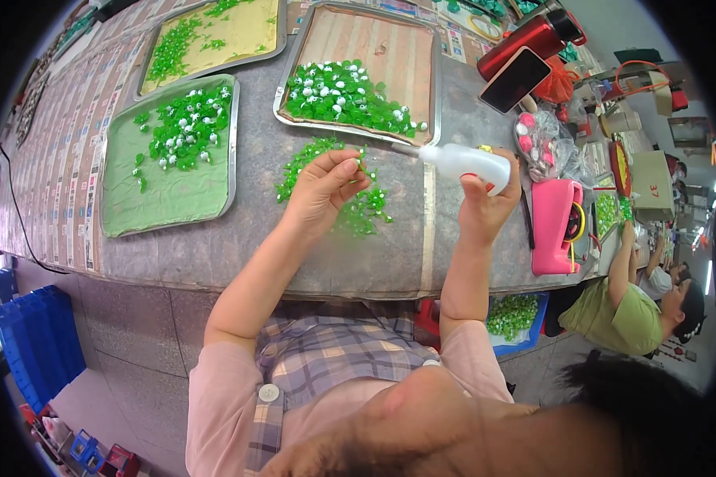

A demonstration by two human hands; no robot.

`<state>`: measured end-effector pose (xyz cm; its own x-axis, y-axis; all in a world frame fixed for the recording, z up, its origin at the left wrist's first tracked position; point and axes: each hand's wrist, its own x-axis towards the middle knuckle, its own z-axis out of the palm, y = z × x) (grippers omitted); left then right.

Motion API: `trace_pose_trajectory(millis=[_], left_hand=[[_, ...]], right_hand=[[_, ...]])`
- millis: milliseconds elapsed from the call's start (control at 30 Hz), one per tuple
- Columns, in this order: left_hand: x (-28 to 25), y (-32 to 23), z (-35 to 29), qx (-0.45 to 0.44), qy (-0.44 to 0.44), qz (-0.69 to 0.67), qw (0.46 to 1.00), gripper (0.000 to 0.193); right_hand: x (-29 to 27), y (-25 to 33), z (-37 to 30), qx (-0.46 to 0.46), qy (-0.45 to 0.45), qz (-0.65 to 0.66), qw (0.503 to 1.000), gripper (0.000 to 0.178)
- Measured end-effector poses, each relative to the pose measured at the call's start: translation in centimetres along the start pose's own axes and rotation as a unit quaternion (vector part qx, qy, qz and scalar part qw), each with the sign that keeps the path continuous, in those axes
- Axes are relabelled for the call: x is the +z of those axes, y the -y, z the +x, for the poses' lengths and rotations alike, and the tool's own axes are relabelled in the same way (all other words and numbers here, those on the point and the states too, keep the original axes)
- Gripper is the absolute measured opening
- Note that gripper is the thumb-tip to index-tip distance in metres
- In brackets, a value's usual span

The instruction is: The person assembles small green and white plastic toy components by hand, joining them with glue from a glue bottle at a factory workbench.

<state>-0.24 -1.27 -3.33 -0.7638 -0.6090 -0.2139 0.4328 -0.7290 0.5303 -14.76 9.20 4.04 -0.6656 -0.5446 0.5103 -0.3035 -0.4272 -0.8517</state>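
Note:
My left hand [323, 189] is closed in a pinch over the table, with a small green leaf-like piece [362, 159] at its fingertips. In my right hand [490, 208] is a white squeeze bottle [458, 162], tilted on its side, its thin nozzle reaching left towards the pinched piece. Whether the nozzle touches it I cannot tell. Beneath and beside my left hand lies a loose pile of small green pieces [367, 213] with white dots. Beyond the bottle, a metal-rimmed tray [382, 40] carries many green pieces topped with white balls.
To the left are a green-lined tray [123, 199] and a yellow-lined tray [247, 32], both bearing green pieces. On the right lie a phone [515, 79], a red flask [525, 44], a bag of pink items [537, 139] and a pink tape dispenser [553, 226]. A co-worker [632, 314] sits further right.

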Motion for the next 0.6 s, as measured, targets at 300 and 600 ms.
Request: trace_pose_trajectory(millis=[300, 600], left_hand=[[0.3, -0.1, -0.1, -0.016, -0.011, 0.019, 1.0, 0.011], [0.4, 0.0, -0.2, -0.018, -0.015, 0.028, 0.999, 0.01]], right_hand=[[0.9, -1.1, -1.3, -0.097, 0.038, -0.123, 0.987, 0.039], [1.1, -0.9, -1.1, -0.125, 0.056, -0.172, 0.976, 0.039]])
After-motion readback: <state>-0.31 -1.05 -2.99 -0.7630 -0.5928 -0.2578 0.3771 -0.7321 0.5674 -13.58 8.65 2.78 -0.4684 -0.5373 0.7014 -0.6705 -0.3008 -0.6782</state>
